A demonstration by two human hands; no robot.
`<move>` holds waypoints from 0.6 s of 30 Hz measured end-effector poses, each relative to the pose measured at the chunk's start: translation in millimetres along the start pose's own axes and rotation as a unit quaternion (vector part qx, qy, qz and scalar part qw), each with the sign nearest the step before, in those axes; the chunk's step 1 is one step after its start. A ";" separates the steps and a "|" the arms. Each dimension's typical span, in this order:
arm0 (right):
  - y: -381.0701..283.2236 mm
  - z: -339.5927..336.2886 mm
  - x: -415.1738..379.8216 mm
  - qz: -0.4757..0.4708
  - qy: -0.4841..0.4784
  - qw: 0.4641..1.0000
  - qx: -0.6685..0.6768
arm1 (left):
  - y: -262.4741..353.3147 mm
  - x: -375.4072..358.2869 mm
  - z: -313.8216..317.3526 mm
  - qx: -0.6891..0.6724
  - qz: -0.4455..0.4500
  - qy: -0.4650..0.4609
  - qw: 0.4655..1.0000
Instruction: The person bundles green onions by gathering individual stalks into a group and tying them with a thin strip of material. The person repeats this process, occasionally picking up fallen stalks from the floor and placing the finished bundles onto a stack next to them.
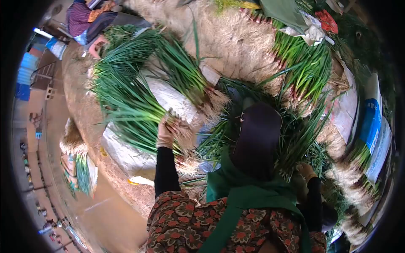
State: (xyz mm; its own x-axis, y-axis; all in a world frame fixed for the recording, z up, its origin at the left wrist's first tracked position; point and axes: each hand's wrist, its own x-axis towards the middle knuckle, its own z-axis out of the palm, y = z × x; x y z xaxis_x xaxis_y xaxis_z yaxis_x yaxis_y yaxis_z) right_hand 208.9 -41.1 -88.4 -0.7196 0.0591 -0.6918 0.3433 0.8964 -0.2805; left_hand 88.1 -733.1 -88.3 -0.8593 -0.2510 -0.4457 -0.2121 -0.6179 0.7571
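My left hand point(165, 133), in a light glove, is closed round the pale stems of a bunch of green onions point(137, 116), just above the roots. The bunch's leaves spread to the left over a white sack point(130, 152). Another bunch point(181, 71) lies beyond it with its roots towards me. My right hand point(306, 171), also gloved, is low on the right beside loose onion leaves point(295, 143). Its fingers are too unclear to tell what they hold.
A person point(90, 21) sits at the upper left beside a pink stool point(98, 46). More onion bunches point(308, 67) lie at the upper right, with a red bag point(327, 21) above. A blue and white sack point(371, 122) covers bunches at the far right.
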 end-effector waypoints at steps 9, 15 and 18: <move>29.3 -87.4 -20.2 0.051 0.024 0.998 -0.038 | -144.4 12.4 -61.3 0.040 -0.238 0.025 0.970; 6.7 -106.6 -5.1 0.218 0.134 0.966 0.042 | -148.8 -40.3 -83.7 0.057 -0.172 0.087 0.980; 25.1 -102.3 31.3 0.236 0.148 0.953 0.121 | -171.2 -81.8 -114.6 0.072 -0.130 0.140 0.979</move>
State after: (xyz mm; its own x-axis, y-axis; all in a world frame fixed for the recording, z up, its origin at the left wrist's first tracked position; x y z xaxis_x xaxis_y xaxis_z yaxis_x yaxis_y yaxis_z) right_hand 133.2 28.2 -49.0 -0.5766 0.5838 -0.5716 0.7743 0.6137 -0.1542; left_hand 248.0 -692.1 -236.2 -0.6099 -0.3061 -0.7310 -0.4877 -0.5820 0.6507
